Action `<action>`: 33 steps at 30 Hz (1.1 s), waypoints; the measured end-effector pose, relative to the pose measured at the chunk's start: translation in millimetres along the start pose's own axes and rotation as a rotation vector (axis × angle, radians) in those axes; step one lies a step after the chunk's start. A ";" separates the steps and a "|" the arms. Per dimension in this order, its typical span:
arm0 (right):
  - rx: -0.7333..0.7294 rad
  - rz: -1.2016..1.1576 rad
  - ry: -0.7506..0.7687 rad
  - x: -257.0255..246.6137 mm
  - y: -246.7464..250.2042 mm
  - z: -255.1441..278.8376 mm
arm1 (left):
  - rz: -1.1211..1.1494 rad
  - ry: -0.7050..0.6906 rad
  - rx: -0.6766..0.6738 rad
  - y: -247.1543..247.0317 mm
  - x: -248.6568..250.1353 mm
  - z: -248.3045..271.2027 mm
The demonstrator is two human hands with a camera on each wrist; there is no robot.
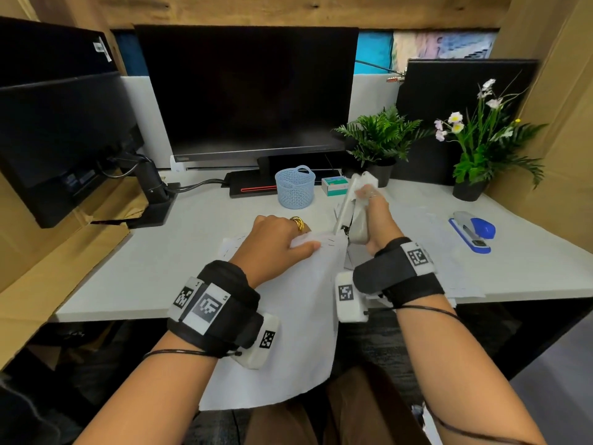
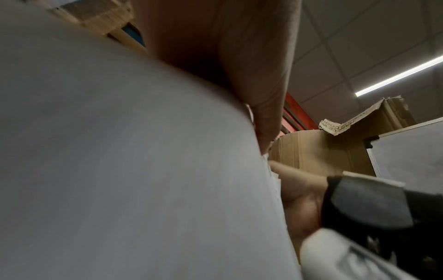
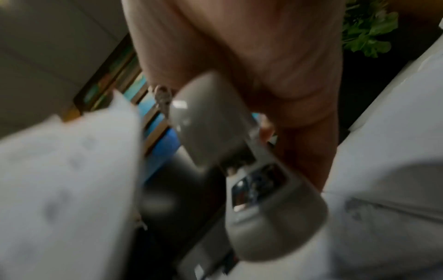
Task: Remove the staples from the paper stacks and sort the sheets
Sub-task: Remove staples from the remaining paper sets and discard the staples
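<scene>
Nearest me, low in the head view, the paper stack [image 1: 288,316] droops off the table [image 1: 128,268] edge toward my lap, so I judge it light, limp and quick to slide or tear. My left hand [image 1: 276,242] pinches its top edge at centre frame, thumb under, fingers curled over. My right hand [image 1: 372,216] just beside it grips a grey staple remover [image 1: 357,229] and a lifted sheet [image 1: 345,203]. I'd hold close to the stapled corner, where the sheets stay stiffest.
</scene>
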State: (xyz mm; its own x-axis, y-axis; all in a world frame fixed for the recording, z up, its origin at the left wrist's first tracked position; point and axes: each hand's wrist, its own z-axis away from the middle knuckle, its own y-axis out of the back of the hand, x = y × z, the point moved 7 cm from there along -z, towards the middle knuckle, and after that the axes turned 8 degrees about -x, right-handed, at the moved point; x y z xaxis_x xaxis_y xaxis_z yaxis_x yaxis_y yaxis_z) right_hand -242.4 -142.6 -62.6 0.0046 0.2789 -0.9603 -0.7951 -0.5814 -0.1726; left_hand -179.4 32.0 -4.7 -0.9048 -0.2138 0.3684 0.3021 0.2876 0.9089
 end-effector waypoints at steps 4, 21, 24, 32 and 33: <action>-0.218 0.483 -0.087 20.1 -22.2 1.2 | -0.061 0.016 0.044 6.1 -11.0 4.7; -0.756 0.511 0.355 -3.8 -55.5 77.8 | -0.424 0.084 0.314 35.1 -30.6 28.6; -0.555 0.454 0.545 -15.6 -41.8 89.8 | -0.516 -0.051 0.497 38.2 -10.5 34.0; -0.202 0.520 1.132 -31.5 -13.3 123.1 | -0.262 -0.263 0.545 36.4 16.3 36.8; -0.185 0.538 1.203 -33.4 -12.1 129.1 | -0.235 -0.300 0.558 38.0 18.3 37.9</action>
State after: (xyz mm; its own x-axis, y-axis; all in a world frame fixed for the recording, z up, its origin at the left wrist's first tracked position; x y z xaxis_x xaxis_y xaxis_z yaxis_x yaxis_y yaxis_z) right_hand -311.2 -46.1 -0.2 0.3234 -0.8060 -0.4957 -0.7733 -0.5270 0.3524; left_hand -195.9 74.4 29.2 -0.9960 -0.0841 0.0292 -0.0407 0.7214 0.6914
